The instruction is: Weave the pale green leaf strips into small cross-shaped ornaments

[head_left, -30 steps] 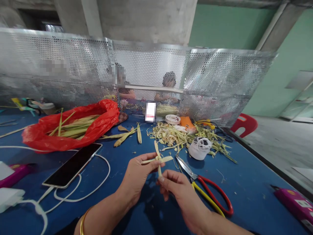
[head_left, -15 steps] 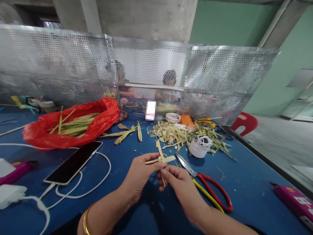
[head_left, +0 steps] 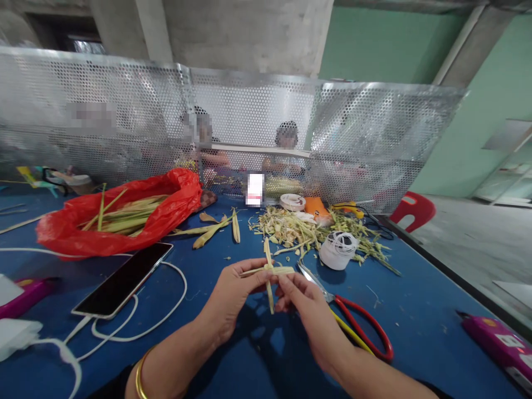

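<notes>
Pale green leaf strips, folded into a small cross-shaped knot [head_left: 269, 267], are held above the blue table. My left hand [head_left: 235, 291] is closed on it, thumb and fingers pinching the left arm and centre. My right hand [head_left: 305, 302] pinches the right arm near the centre, its lower fingers curled underneath and partly hidden. One strip stands up from the knot and another hangs down between my hands. Scissors [head_left: 362, 320] with one red and one yellow handle lie just right of my right hand, their blades partly behind it.
A red plastic bag [head_left: 68, 228] of long leaves lies left, near a phone [head_left: 124, 281] with a white cable. Leaf scraps [head_left: 282, 228], a white spool [head_left: 336, 257] and an orange packet [head_left: 316, 207] lie beyond my hands. A perforated screen [head_left: 253, 105] stands behind; people sit beyond it.
The knot has turned so its arms lie nearly level and upright. My right hand has shifted from beneath the knot to its right arm, leaving the lower strip in plain sight.
</notes>
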Action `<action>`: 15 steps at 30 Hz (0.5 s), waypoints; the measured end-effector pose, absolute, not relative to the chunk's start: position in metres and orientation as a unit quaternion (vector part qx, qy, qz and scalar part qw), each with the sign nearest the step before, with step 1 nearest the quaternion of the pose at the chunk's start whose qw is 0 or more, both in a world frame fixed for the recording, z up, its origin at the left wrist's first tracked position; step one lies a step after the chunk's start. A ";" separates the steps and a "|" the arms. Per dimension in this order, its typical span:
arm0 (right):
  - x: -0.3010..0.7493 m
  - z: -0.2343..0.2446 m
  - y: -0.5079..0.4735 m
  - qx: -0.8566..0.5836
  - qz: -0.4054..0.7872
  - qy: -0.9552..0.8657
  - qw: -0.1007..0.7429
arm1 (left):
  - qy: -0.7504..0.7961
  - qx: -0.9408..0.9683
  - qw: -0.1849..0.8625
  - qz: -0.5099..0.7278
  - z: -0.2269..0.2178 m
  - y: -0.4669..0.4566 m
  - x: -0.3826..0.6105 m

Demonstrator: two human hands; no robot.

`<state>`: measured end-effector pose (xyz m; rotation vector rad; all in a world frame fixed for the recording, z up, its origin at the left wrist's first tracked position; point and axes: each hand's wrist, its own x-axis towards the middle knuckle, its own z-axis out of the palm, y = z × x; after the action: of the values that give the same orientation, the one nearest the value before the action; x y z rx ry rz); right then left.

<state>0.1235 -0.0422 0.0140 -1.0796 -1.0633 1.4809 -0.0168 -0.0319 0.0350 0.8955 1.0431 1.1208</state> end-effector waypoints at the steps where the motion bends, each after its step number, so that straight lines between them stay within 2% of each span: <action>1: 0.126 0.016 -0.040 -0.444 0.603 -0.430 0.504 | 0.448 0.394 0.642 0.481 0.035 -0.032 -0.018; 5: 0.132 0.021 -0.033 -0.435 0.582 -0.450 0.520 | 0.444 0.399 0.666 0.448 0.033 -0.032 -0.018; 11: 0.133 0.021 -0.032 -0.438 0.572 -0.480 0.500 | 0.498 0.413 0.639 0.417 0.033 -0.035 -0.013; 15: 0.137 0.017 -0.029 -0.445 0.533 -0.496 0.521 | 0.496 0.420 0.634 0.419 0.036 -0.037 -0.011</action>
<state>0.1375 -0.0286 0.0165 -1.0652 -1.1893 1.2769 -0.0109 -0.0366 0.0364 0.9604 1.1342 0.9592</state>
